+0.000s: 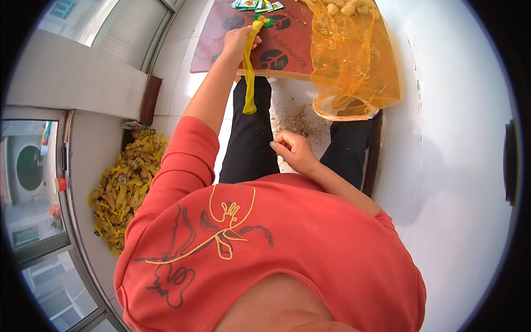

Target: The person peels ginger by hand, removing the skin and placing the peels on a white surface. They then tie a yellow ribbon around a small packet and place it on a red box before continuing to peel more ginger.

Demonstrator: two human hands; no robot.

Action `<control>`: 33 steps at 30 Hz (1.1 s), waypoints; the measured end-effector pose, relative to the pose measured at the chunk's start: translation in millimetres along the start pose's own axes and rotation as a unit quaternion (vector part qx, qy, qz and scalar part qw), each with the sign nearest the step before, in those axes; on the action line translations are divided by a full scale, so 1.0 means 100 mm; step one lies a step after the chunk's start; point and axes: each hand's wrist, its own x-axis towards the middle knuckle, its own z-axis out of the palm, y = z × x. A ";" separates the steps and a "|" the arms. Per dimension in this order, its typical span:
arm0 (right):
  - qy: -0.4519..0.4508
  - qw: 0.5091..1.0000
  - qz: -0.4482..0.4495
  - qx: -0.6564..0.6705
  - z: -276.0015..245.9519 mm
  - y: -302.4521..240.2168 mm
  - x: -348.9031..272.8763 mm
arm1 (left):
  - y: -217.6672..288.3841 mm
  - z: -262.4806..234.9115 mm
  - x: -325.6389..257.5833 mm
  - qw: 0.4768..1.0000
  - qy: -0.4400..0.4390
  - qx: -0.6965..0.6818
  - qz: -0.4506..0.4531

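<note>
My left hand [239, 43] is closed around the upper part of a yellow mesh sleeve [249, 83] over the table's near edge. The sleeve hangs in a narrow strip toward my knee, its lower end gathered. Just beyond that hand, a green label [264, 20] lies on the table with something yellowish over it. My right hand [297, 151] is above my lap, fingers curled in, with nothing showing in them. A large orange mesh bag [354, 61] drapes over the table's right side, its rimmed mouth hanging off the front. Knobbly tan ginger roots [348, 8] lie at its far end.
The reddish-brown board table [221, 41] stands ahead of me. Several green-and-white labels [255, 5] are stacked at its far edge. On the floor to my left is a heap of yellow-netted ginger packs [124, 188] beside a window. A white wall [453, 138] rises on my right. Brown crumbs [298, 119] litter the floor.
</note>
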 end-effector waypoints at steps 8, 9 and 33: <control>0.016 0.996 0.037 0.080 -0.02 0.18 -0.01 | 0.13 -0.16 -0.06 0.830 0.119 0.533 0.116; 0.018 0.996 0.035 0.078 -0.02 0.21 -0.02 | 0.15 -0.18 -0.10 0.820 0.129 0.546 0.118; 0.180 0.913 0.223 0.290 -0.54 1.00 -0.37 | -1.45 1.41 -1.79 0.662 -0.211 0.583 0.420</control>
